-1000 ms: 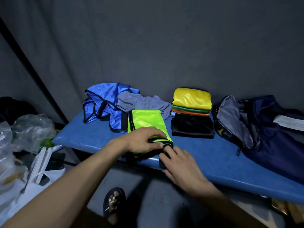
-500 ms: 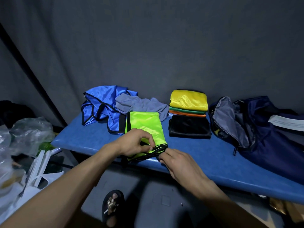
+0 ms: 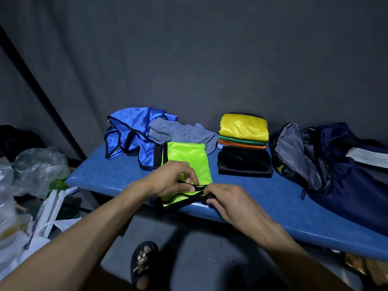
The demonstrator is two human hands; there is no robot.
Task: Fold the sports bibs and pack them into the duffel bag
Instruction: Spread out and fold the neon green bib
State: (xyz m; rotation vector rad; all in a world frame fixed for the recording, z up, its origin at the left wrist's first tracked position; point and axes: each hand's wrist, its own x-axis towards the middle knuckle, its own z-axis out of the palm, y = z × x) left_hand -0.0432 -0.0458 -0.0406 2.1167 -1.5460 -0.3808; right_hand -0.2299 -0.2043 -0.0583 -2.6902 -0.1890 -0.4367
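One lime green bib [image 3: 186, 158] lies on the blue tabletop [image 3: 117, 175], at its near edge. Behind it sit one crumpled blue bib [image 3: 130, 133] and one grey cloth [image 3: 180, 133]. To its right is one stack of four folded bibs [image 3: 243, 141]: yellow, green, orange, black. Further right, one open navy duffel bag [image 3: 336, 164] rests.

The left hand [image 3: 172, 179] and right hand [image 3: 228, 198] both pinch the green bib's black trim with curled fingers.

Left of the green bib are plastic bags [image 3: 35, 164].
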